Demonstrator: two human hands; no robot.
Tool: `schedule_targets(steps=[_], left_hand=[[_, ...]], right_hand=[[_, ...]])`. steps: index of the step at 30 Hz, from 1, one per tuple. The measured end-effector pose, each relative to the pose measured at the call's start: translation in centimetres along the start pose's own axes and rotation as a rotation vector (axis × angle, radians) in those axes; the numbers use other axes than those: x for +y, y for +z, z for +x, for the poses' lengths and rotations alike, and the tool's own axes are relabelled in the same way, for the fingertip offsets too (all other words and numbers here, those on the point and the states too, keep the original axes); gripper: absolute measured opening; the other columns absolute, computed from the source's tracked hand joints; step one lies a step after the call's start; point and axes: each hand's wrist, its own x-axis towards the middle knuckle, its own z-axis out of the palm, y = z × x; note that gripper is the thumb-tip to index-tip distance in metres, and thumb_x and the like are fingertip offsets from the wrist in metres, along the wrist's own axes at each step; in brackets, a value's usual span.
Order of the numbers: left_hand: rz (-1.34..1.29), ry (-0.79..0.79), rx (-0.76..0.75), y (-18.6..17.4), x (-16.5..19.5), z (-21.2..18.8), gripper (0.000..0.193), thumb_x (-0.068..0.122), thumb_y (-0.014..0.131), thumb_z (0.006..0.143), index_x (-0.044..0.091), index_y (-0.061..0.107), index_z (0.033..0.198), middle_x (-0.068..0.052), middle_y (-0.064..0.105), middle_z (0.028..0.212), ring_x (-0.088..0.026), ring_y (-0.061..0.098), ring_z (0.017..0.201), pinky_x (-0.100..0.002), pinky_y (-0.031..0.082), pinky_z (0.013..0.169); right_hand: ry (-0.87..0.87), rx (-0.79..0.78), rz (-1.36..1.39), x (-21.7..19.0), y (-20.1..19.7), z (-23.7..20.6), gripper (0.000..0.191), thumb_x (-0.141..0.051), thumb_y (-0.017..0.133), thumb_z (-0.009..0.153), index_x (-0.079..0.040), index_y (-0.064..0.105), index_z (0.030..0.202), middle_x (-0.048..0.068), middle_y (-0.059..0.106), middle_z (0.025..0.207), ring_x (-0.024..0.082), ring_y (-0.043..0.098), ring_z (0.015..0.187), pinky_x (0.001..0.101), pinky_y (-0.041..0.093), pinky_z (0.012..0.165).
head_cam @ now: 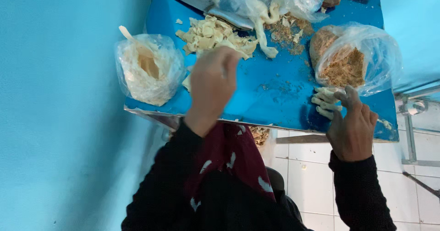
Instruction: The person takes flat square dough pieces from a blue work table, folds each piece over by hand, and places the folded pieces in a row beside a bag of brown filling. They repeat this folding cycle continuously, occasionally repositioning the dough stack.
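Single head-mounted camera, aimed steeply downward at close range over the blue desk (pixel 275 89) (near edge lowermost).

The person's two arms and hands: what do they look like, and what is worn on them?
Both arms are covered by long black sleeves with a fine speckled knit texture, reaching to the wrists. The left hand and right hand are bare: no gloves, and no rings or watch show.

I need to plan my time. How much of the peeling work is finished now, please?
Done: a pile of pale peeled pieces lies on the blue table. In hand: the left hand is raised over the pile; the right hand touches a few pale pieces. Left: two bags look fairly full.
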Motion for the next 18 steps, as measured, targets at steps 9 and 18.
schedule_targets(steps=[9, 18], left_hand=[[0.056, 0.313, -0.396, 3.3, 3.6, -9.3, 0.029, 0.026, 0.071, 0.096, 0.005, 0.065, 0.115, -0.008, 0.065, 0.119, -0.025, 0.061, 0.117, -0.042, 0.048, 0.098], [-0.003, 0.344, -0.432, 2.1, 3.1, -9.1, 0.026, 0.022, 0.073, 0.095, 0.005, 0.066, 0.114, -0.009, 0.066, 0.120, -0.027, 0.061, 0.118, -0.043, 0.047, 0.102]], right_hand=[[0.077, -0.008, 0.073, -0.1, -0.6, -0.2, 0.068, 0.011, 0.064, 0.091, -0.003, 0.042, 0.154, 0.008, 0.070, 0.134, 0.030, 0.060, 0.121, 0.0465, 0.037, 0.106], [0.045, 0.095, 0.118, -0.7, -1.8, -0.2, 0.059, 0.012, 0.062, 0.092, -0.002, 0.051, 0.147, 0.013, 0.065, 0.136, 0.033, 0.060, 0.123, 0.0476, 0.040, 0.108]])
